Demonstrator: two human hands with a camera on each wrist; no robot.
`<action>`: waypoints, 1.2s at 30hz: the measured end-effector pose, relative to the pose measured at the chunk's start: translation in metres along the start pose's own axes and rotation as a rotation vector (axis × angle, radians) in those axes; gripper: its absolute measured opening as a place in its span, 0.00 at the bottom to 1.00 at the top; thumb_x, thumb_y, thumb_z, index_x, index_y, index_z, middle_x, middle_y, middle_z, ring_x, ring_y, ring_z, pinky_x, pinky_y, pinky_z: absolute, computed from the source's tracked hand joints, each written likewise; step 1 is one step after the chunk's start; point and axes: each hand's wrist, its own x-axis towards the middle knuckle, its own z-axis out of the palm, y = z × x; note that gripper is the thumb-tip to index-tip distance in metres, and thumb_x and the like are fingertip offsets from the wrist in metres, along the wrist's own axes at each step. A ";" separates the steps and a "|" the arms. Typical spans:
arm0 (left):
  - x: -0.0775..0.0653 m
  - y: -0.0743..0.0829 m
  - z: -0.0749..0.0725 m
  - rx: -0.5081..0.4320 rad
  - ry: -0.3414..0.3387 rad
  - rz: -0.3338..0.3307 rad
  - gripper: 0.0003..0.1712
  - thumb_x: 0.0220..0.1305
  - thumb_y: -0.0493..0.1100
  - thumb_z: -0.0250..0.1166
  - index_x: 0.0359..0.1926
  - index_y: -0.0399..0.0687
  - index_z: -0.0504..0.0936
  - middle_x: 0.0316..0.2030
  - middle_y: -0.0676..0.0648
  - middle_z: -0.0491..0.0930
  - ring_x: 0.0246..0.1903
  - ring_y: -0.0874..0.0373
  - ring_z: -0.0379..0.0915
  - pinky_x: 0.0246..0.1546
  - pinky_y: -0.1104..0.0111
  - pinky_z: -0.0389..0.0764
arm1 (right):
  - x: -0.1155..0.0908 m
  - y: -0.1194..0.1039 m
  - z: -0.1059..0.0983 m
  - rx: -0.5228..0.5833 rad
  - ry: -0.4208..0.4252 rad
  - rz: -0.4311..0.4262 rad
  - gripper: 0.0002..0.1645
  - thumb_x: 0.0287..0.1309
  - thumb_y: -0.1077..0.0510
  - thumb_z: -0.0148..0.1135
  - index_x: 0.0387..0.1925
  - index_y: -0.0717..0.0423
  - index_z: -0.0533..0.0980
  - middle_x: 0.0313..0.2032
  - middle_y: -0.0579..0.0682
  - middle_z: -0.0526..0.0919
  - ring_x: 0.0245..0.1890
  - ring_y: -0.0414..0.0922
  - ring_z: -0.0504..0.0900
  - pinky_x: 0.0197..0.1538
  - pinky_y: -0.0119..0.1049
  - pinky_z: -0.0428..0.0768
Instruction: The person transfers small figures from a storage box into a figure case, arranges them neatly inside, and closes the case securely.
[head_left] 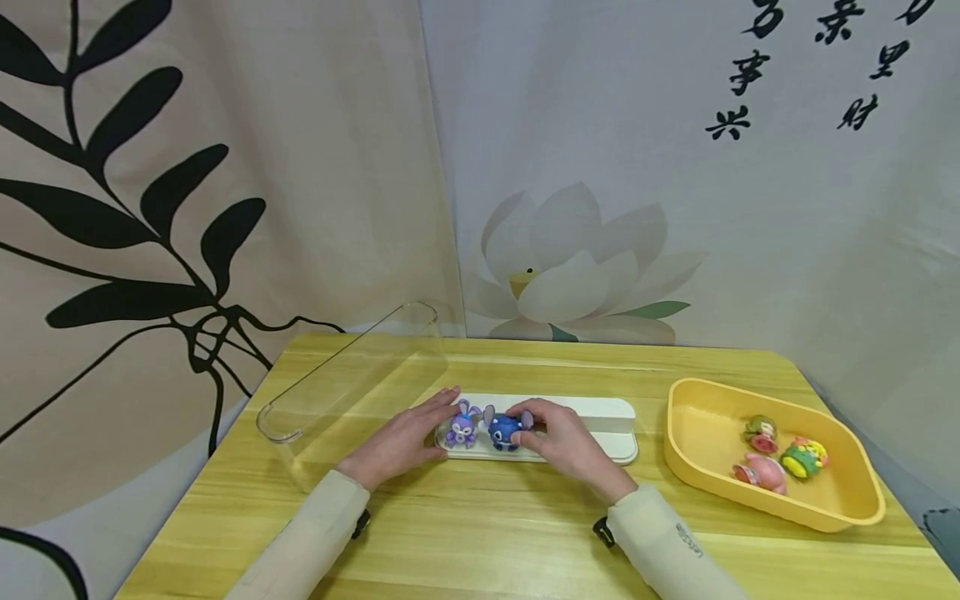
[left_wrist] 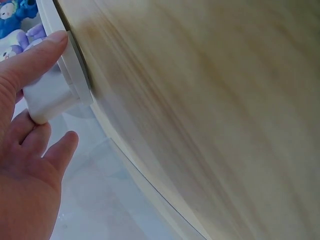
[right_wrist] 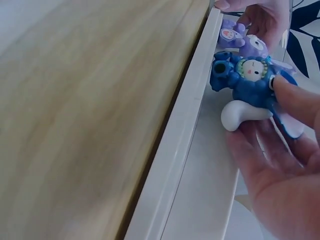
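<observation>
A long white stepped display base (head_left: 611,412) lies on the table. My left hand (head_left: 397,442) grips its left end, with the thumb (left_wrist: 47,50) at the front edge and other fingers around the end. On the base's lower step, beside that hand, stands a purple rabbit-eared figurine (head_left: 461,427). Just right of it, a blue big-eared figurine (head_left: 501,430) is upright on the same step, close to the purple one. My right hand (head_left: 570,442) holds the blue figurine between thumb and fingers. In the right wrist view, the blue figurine (right_wrist: 252,92) has a white curved part facing the fingers.
A clear plastic cover (head_left: 360,379) lies at the table's left, behind my left hand. To the right, a yellow tray (head_left: 708,437) holds a pink figurine (head_left: 761,473), a green-and-yellow one (head_left: 804,458) and a green-haired one (head_left: 761,433). A printed curtain hangs behind the table.
</observation>
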 end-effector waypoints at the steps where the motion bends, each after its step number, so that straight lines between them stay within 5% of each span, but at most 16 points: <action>1: 0.000 0.000 0.000 0.002 0.001 0.002 0.45 0.63 0.44 0.76 0.77 0.45 0.66 0.82 0.51 0.50 0.79 0.50 0.49 0.75 0.49 0.64 | 0.000 0.000 0.000 -0.007 0.007 0.004 0.15 0.65 0.61 0.71 0.52 0.51 0.84 0.49 0.47 0.85 0.50 0.43 0.84 0.57 0.42 0.86; 20: 0.000 -0.001 0.000 0.004 -0.005 -0.007 0.46 0.64 0.44 0.75 0.78 0.47 0.65 0.82 0.52 0.49 0.79 0.51 0.47 0.75 0.52 0.63 | 0.002 -0.007 0.001 -0.076 0.043 0.069 0.21 0.63 0.62 0.73 0.57 0.54 0.82 0.53 0.50 0.86 0.45 0.42 0.84 0.50 0.41 0.88; 36: -0.001 -0.002 0.001 0.016 0.004 0.012 0.46 0.63 0.44 0.76 0.77 0.45 0.66 0.82 0.51 0.50 0.79 0.50 0.49 0.75 0.53 0.64 | -0.006 -0.007 -0.004 -0.040 0.097 0.058 0.33 0.59 0.59 0.76 0.65 0.57 0.76 0.58 0.51 0.83 0.55 0.49 0.85 0.60 0.46 0.85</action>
